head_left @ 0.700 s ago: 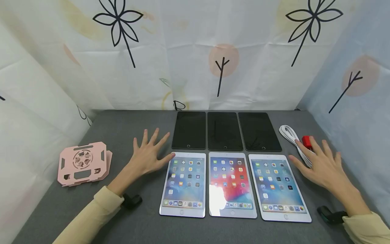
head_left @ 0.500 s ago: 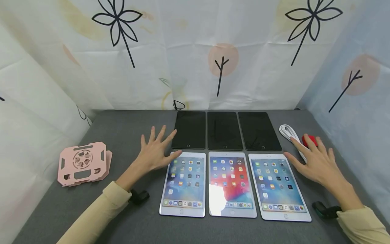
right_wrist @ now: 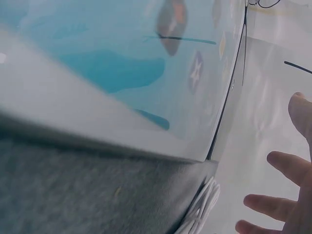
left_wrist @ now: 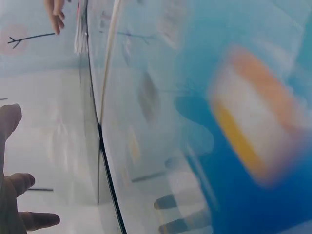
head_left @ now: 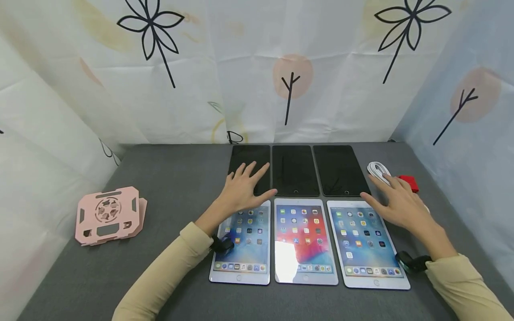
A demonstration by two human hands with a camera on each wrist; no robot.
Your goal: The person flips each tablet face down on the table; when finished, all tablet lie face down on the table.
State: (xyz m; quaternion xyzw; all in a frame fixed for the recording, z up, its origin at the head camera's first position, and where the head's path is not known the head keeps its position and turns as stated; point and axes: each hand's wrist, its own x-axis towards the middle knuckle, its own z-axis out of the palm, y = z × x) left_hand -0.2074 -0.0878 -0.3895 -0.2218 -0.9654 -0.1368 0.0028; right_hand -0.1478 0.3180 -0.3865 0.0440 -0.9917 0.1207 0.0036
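My left hand (head_left: 240, 192) has its fingers spread and holds nothing. It overlaps the back left black tablet (head_left: 246, 154) and the top of the front left white tablet (head_left: 250, 252), whose lit screen shows app icons. In the left wrist view that screen (left_wrist: 195, 136) fills the right side and mirrors some fingers. My right hand (head_left: 401, 208), also with extended fingers, is by the upper right corner of the right white tablet (head_left: 363, 243) and partly hides a coiled white cable (head_left: 376, 169). A middle white tablet (head_left: 305, 240) lies between them, its screen lit.
Two more black tablets, middle (head_left: 295, 169) and right (head_left: 339, 169), complete the back row. A red block (head_left: 409, 183) lies beside the cable. Pink cut-out plates (head_left: 110, 214) are stacked at the left of the grey tabletop (head_left: 180, 178). Patterned curtains (head_left: 341, 98) surround the table.
My left hand has moved right, from beside the left white tablet to over its top and the black tablet behind. My right hand has shifted left, uncovering more of the red block.
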